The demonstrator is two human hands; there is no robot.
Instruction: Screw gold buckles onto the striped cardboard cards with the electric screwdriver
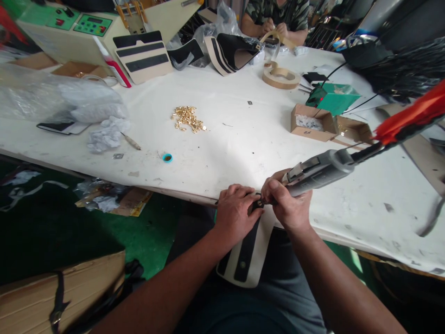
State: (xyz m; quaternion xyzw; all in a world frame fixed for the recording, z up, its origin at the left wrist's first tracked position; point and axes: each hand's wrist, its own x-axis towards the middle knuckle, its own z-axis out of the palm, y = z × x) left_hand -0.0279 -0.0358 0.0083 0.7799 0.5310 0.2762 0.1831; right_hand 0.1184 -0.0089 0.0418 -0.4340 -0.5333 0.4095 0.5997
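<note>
My right hand (290, 199) is wrapped round the front of a grey electric screwdriver (321, 169), its tip pointing down and left. A beige panel with black strips (255, 253) hangs over the table's front edge above my lap, a small round stud near its lower end. My left hand (236, 208) grips the upper part of this panel, thumb and forefinger either side of a black strip with a small metal ring. The screwdriver's tip meets that spot, but my right fingers hide the exact contact. Small gold-coloured metal fittings (187, 118) lie heaped further back on the white table.
A blue cap (167, 158), an awl-like tool (131, 141) and crumpled white paper (107, 134) lie at left. Small cardboard boxes (313, 123) and a green power box (335, 98) stand at right, near tape rolls (281, 76). Across the table a co-worker's hands (274, 28) handle tape.
</note>
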